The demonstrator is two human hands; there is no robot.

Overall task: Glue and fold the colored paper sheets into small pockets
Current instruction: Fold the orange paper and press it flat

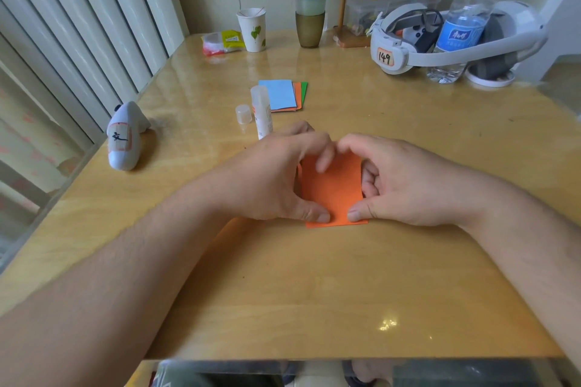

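We have both hands on an orange paper sheet that lies near the middle of the wooden worktop. Our left hand presses its thumb on the sheet's near edge while its fingers curl over the far part of the paper; our right hand mirrors it, thumb down beside the left thumb, its fingers bent in against the sheet's right side. Both hands are closed onto the paper, pinning it flat. Beyond our hands stands an uncapped glue stick with its clear cap just beside it on the left. Just to the stick's right lies a small stack of sheets, blue on top, with orange and green edges showing.
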